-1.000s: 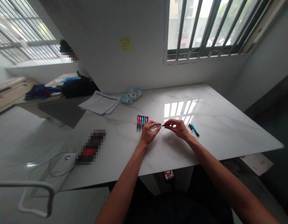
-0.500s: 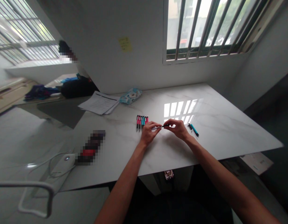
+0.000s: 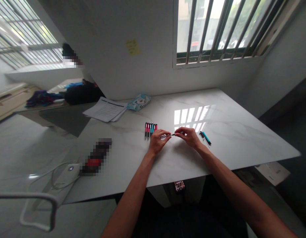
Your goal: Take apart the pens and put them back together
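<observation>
Over the middle of a white marble table [image 3: 229,132], my left hand [image 3: 158,140] and my right hand [image 3: 190,136] pinch the two ends of one thin pen part [image 3: 170,135], held level between them. Both hands have their fingers closed on it. Just behind my left hand lies a row of several pink and teal pens [image 3: 150,128], side by side. A teal pen [image 3: 206,137] with a small dark piece beside it lies right of my right hand.
Papers [image 3: 105,110] and a pack of wipes [image 3: 139,101] lie at the back of the table. A white device with a cable [image 3: 66,172] and a blurred object [image 3: 96,156] sit front left. A chair rail [image 3: 34,201] stands at lower left. A barred window [image 3: 217,29] is behind.
My hands have drawn slightly closer together on the pen part; less of the dark tip shows between them. Nothing else on the table has moved.
</observation>
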Action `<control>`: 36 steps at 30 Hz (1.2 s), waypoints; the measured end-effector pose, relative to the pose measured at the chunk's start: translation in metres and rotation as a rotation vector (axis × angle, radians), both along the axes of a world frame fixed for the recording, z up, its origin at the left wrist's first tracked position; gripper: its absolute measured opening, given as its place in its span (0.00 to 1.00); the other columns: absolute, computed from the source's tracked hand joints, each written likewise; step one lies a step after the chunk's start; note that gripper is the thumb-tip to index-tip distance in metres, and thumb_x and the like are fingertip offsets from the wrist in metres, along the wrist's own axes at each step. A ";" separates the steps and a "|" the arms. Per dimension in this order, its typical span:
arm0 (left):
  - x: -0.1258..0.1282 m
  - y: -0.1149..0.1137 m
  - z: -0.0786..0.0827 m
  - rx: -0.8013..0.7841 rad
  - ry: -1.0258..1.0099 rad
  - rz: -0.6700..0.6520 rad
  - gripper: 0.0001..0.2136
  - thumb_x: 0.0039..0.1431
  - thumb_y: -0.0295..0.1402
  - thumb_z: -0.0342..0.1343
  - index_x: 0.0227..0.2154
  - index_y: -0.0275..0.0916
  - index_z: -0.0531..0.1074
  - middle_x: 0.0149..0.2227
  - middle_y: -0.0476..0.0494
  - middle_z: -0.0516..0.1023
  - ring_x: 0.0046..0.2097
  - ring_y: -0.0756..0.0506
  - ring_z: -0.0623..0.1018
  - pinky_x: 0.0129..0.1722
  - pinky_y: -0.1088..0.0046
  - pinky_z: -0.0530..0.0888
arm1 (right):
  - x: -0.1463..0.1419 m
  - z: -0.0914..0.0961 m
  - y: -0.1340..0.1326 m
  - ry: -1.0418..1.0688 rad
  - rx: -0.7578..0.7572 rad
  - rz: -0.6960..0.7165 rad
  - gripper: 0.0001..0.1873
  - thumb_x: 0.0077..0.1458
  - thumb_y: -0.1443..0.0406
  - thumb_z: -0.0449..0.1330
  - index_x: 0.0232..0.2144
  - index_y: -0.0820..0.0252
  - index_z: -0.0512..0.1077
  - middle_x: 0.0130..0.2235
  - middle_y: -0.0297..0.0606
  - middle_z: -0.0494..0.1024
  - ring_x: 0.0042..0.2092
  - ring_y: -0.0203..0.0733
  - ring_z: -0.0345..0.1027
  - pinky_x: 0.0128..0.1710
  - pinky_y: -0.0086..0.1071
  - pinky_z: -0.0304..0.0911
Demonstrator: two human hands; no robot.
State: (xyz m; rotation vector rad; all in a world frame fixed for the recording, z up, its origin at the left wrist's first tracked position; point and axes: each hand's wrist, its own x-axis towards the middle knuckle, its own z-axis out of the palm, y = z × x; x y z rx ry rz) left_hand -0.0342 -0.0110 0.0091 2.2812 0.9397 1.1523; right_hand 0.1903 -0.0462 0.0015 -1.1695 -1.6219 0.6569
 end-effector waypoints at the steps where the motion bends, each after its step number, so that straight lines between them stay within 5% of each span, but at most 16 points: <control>1: 0.000 0.000 0.000 -0.003 0.001 -0.002 0.04 0.60 0.33 0.67 0.38 0.42 0.81 0.37 0.45 0.84 0.41 0.43 0.81 0.46 0.64 0.74 | 0.000 0.000 0.000 0.013 0.009 -0.002 0.17 0.58 0.49 0.68 0.36 0.56 0.82 0.35 0.39 0.85 0.32 0.41 0.73 0.33 0.34 0.66; 9: 0.001 -0.001 -0.001 -0.019 0.006 -0.028 0.05 0.60 0.36 0.67 0.38 0.42 0.81 0.37 0.44 0.83 0.40 0.43 0.80 0.45 0.63 0.74 | -0.002 0.001 -0.002 0.029 0.014 0.013 0.16 0.56 0.50 0.70 0.35 0.55 0.81 0.34 0.37 0.84 0.34 0.42 0.74 0.35 0.35 0.66; 16: 0.003 -0.003 -0.001 -0.021 0.014 -0.030 0.04 0.61 0.35 0.67 0.38 0.44 0.82 0.38 0.44 0.84 0.41 0.43 0.81 0.47 0.62 0.75 | -0.002 0.002 -0.002 0.033 -0.146 0.048 0.20 0.64 0.48 0.61 0.34 0.58 0.80 0.25 0.36 0.81 0.26 0.38 0.72 0.31 0.31 0.67; 22: 0.000 0.000 -0.002 -0.040 -0.053 0.021 0.05 0.60 0.35 0.67 0.38 0.43 0.82 0.37 0.44 0.84 0.40 0.44 0.81 0.45 0.64 0.76 | 0.004 0.007 -0.005 0.008 -0.076 0.088 0.19 0.58 0.52 0.67 0.46 0.57 0.78 0.41 0.41 0.84 0.37 0.42 0.77 0.37 0.33 0.71; 27: 0.000 0.000 -0.002 -0.036 -0.069 0.013 0.04 0.60 0.35 0.67 0.37 0.43 0.82 0.38 0.44 0.84 0.42 0.43 0.81 0.46 0.64 0.77 | 0.006 0.009 -0.005 -0.105 -0.076 0.037 0.16 0.63 0.52 0.62 0.36 0.58 0.80 0.30 0.38 0.83 0.28 0.38 0.70 0.31 0.31 0.65; 32: 0.000 0.000 -0.002 -0.037 -0.069 0.007 0.04 0.59 0.34 0.68 0.37 0.43 0.82 0.38 0.44 0.84 0.42 0.44 0.81 0.46 0.64 0.77 | 0.007 0.009 -0.005 -0.102 -0.035 0.035 0.16 0.61 0.53 0.65 0.43 0.58 0.79 0.34 0.38 0.84 0.30 0.38 0.70 0.33 0.31 0.65; 36: 0.000 0.001 -0.003 -0.052 -0.092 0.001 0.04 0.60 0.34 0.68 0.37 0.43 0.82 0.38 0.44 0.84 0.42 0.44 0.81 0.46 0.63 0.77 | 0.006 0.012 -0.005 -0.201 -0.034 0.014 0.17 0.66 0.54 0.60 0.30 0.58 0.78 0.27 0.35 0.80 0.27 0.37 0.67 0.32 0.32 0.61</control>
